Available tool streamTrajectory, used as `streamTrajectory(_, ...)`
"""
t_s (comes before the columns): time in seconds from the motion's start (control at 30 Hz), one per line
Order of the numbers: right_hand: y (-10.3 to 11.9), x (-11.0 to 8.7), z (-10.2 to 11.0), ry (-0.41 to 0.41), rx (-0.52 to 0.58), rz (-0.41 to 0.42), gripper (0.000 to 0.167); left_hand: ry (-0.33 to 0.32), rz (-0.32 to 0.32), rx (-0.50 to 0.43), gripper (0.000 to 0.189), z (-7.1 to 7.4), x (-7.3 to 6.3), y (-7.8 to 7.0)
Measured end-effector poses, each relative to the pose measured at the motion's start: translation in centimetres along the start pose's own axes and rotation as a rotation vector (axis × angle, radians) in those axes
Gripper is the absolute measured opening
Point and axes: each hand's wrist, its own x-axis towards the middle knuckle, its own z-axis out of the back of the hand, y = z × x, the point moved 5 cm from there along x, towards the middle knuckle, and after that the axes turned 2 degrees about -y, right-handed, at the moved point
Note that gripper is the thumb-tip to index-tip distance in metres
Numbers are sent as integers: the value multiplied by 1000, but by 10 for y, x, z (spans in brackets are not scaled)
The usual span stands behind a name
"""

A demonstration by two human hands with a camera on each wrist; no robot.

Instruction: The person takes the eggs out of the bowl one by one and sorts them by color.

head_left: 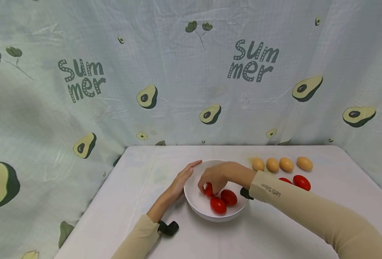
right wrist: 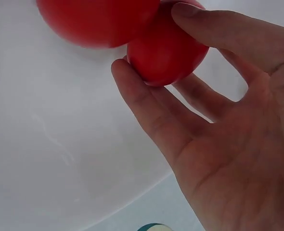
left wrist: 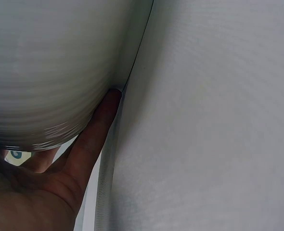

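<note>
A white bowl [head_left: 197, 208] stands on the table, with two red eggs [head_left: 218, 205] lying in its near part. My right hand [head_left: 217, 176] reaches down into the bowl and holds another red egg [right wrist: 166, 53] between thumb and fingers. In the right wrist view that egg sits right beside a second red egg [right wrist: 98, 19]. At the bowl's left side, my left hand [head_left: 179, 183] rests against the outer wall with its fingers extended. The left wrist view has this hand [left wrist: 50, 187] along the bowl's curved outside, one finger reaching to its lower edge.
Several orange-yellow eggs [head_left: 286, 164] lie in a row at the table's back right. In front of them are two more red eggs [head_left: 301, 182], one partly hidden by the right sleeve. A printed curtain [head_left: 178, 72] hangs behind the white table [head_left: 139, 180].
</note>
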Motion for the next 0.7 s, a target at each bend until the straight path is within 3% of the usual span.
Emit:
streamTrajectory(0.3,-10,-16,7,-85,61,58,28,-17,12,1,53,0,0,2)
streamTrajectory(0.7,-17,-54,14,-205,106,143,30,-43,28,19,51,0,1,4)
